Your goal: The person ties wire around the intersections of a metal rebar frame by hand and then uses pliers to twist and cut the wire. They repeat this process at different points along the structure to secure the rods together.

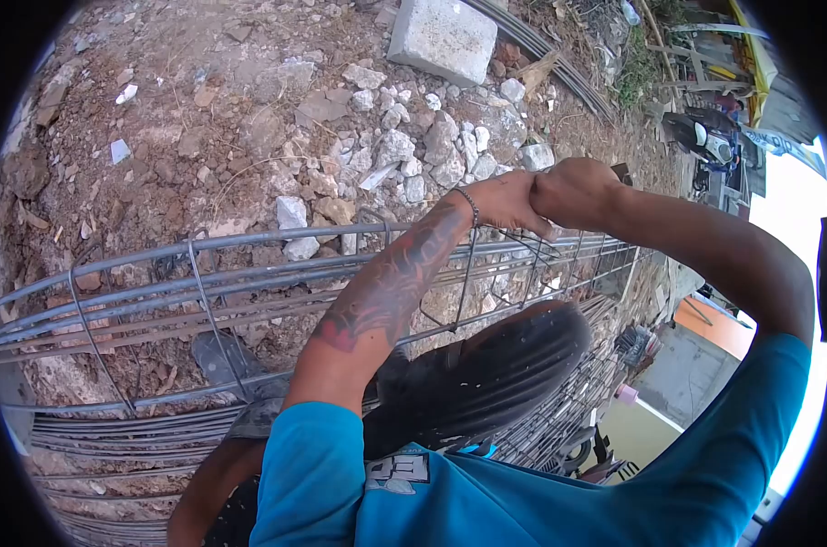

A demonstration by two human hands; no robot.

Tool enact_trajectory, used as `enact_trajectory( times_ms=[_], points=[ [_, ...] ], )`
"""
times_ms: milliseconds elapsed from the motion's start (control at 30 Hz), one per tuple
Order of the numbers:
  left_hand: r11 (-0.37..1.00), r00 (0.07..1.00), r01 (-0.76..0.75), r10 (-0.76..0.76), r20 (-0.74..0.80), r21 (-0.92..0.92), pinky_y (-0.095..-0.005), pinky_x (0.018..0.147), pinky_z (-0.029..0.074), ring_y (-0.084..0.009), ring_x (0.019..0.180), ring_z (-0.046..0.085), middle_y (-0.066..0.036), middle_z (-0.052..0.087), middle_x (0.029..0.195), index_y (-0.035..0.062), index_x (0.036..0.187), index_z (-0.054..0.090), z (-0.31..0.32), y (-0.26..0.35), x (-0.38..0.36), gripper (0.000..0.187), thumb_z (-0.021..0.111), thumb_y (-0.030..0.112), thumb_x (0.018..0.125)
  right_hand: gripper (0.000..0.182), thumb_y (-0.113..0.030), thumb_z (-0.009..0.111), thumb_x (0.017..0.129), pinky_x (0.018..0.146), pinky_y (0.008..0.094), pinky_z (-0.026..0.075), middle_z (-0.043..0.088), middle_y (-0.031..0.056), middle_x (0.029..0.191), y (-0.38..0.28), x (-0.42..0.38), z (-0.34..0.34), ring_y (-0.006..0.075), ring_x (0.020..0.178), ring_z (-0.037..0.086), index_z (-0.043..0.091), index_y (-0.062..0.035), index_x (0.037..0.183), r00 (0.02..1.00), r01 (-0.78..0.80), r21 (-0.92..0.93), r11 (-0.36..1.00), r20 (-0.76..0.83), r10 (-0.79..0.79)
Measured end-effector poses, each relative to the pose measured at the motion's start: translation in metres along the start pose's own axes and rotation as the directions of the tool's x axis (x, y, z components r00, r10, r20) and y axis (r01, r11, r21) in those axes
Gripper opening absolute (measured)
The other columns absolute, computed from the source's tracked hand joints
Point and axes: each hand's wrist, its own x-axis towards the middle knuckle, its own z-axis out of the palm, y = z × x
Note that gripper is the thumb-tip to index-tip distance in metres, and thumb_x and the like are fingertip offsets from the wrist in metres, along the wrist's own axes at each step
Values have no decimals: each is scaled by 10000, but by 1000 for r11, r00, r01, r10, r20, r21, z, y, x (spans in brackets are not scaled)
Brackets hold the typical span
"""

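**Both hands working at the top bar of the rebar cage**

We found the rebar cage (249, 273) lying lengthwise on rubble-strewn ground. Our left hand (500, 202) and right hand (573, 191) met above its top bar, both clenched and touching each other; whatever they gripped was hidden. A stirrup (464, 283) hung directly beneath them. We judged a tie at that joint to be in progress. The next move called for steady twisting without shifting the stirrup. A concrete block (443, 38) lay well beyond the cage.
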Motion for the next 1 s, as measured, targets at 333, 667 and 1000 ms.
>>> enact_trajectory(
  times_ms=[333, 667, 1000],
  points=[
    [949, 613, 250, -2, -790, 192, -419, 606, 473, -362, 630, 625, -207, 610, 639, -15, 718, 628, 23, -21, 9, 278, 647, 254, 785, 674, -378, 713, 763, 1078, 486, 343, 516, 152, 1284, 14, -33, 20, 285, 1193, 510, 438, -80, 1301, 361, -289, 52, 956, -919, 160],
    [894, 484, 423, -359, -798, -146, -385, 464, 419, -244, 498, 576, -166, 584, 564, -95, 709, 626, 8, -50, 30, 401, 626, 298, 789, 905, -519, 713, 740, 855, 476, 497, 554, 302, 1151, 35, 167, 42, 370, 1012, 609, 360, 114, 1282, 198, 557, 830, -34, -93, 976],
    [761, 376, 548, -594, -712, -346, -364, 388, 330, -193, 428, 463, -100, 497, 559, -73, 697, 555, -7, -79, 35, 394, 574, 297, 834, 409, -278, 413, 943, 874, 414, 497, 658, 238, 1009, 49, 229, 54, 358, 995, 631, 670, 39, 952, 526, 160, 976, 146, -210, 824]
  ],
)
